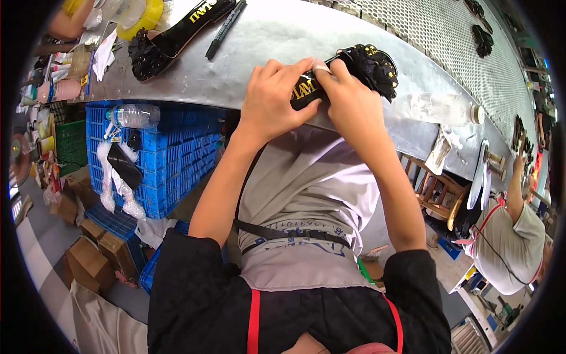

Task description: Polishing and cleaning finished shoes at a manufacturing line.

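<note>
Left hand (pixel 272 97) and right hand (pixel 349 97) both grip the glossy black shoe (pixel 305 93), right of the black marker pen (pixel 226 30); best press evenly, clear of its ruffled petals (pixel 372 69).

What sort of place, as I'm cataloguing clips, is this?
Probably a shoe factory: a decorated black shoe on the metal workbench, a mesh conveyor-like surface alongside, and blue crates nearby.

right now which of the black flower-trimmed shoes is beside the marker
The upper-left shoe, untouched on the metal table beside the black marker; the left hand and right hand hold the other flower-trimmed shoe.
</note>
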`<control>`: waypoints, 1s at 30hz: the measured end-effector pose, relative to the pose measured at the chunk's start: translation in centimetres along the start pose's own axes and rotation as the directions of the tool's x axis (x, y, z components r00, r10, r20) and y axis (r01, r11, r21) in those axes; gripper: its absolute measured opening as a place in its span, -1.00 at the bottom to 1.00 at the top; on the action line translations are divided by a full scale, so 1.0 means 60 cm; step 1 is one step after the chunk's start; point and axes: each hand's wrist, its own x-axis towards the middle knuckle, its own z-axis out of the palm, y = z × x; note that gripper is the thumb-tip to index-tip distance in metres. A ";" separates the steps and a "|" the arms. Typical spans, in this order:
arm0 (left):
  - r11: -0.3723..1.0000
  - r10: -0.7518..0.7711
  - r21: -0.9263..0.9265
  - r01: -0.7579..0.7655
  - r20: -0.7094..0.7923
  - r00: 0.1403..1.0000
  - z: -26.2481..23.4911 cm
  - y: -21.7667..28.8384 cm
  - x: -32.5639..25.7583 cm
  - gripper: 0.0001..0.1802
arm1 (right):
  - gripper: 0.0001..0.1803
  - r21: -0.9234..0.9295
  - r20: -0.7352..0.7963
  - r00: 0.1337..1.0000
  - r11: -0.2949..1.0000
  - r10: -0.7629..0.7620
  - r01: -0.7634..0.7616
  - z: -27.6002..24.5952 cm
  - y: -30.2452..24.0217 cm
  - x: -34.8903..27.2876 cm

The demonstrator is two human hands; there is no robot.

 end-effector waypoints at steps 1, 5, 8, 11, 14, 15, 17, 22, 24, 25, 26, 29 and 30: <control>1.000 -0.011 -0.016 0.011 -0.021 1.000 0.000 0.000 0.000 -0.21 | -0.40 -0.017 -0.023 1.000 1.000 0.008 -0.009 0.000 -0.002 -0.001; 1.000 0.001 0.002 -0.001 -0.047 0.999 -0.002 0.000 -0.003 -0.20 | -0.39 -0.049 0.124 0.987 0.994 0.101 -0.095 -0.001 -0.011 -0.009; 1.000 0.030 -0.003 -0.030 -0.024 0.999 -0.001 -0.002 -0.004 -0.21 | -0.44 -0.014 0.004 1.000 1.000 -0.009 0.009 -0.003 -0.011 -0.011; 1.000 0.011 -0.005 -0.011 -0.042 0.999 0.001 -0.003 -0.006 -0.22 | -0.49 -0.103 0.168 0.980 0.990 0.110 -0.094 -0.004 -0.009 -0.008; 1.000 -0.017 0.007 0.017 -0.005 1.000 0.001 -0.001 -0.003 -0.21 | -0.46 -0.045 -0.081 0.995 0.998 -0.052 0.048 0.000 -0.006 0.002; 1.000 -0.013 0.024 0.013 -0.003 1.000 -0.001 0.001 -0.003 -0.17 | -0.41 -0.017 -0.059 0.998 0.999 -0.033 0.032 0.002 -0.003 -0.001; 1.000 0.005 -0.007 -0.006 -0.043 0.999 -0.010 0.001 -0.005 -0.14 | -0.39 -0.014 -0.003 0.999 0.999 0.048 -0.048 0.009 0.001 -0.018; 1.000 -0.010 -0.007 0.011 0.015 1.000 -0.046 -0.005 -0.038 -0.03 | -0.36 -0.034 -0.148 0.980 0.990 0.132 -0.138 0.041 0.012 -0.065; 1.000 0.021 -0.002 -0.021 0.000 1.000 -0.044 -0.008 -0.047 -0.06 | -0.36 -0.012 -0.085 0.969 0.972 0.232 -0.234 0.048 -0.005 -0.081; 1.000 0.028 0.012 -0.028 -0.022 0.999 -0.041 -0.011 -0.048 -0.07 | -0.36 0.004 -0.169 0.960 0.974 0.223 -0.226 0.048 -0.017 -0.082; 0.999 0.018 0.030 -0.017 -0.025 1.000 -0.037 -0.013 -0.049 -0.09 | -0.37 0.024 -0.184 0.956 0.974 0.227 -0.226 0.048 -0.035 -0.083; 0.999 0.011 0.050 -0.008 -0.052 0.999 -0.028 -0.019 -0.052 -0.13 | -0.34 0.132 -0.103 0.990 0.988 0.100 -0.086 0.045 -0.094 -0.094; 0.999 0.021 0.049 -0.018 -0.060 0.998 -0.027 -0.020 -0.053 -0.13 | -0.34 0.135 -0.088 0.992 0.988 0.089 -0.076 0.040 -0.096 -0.091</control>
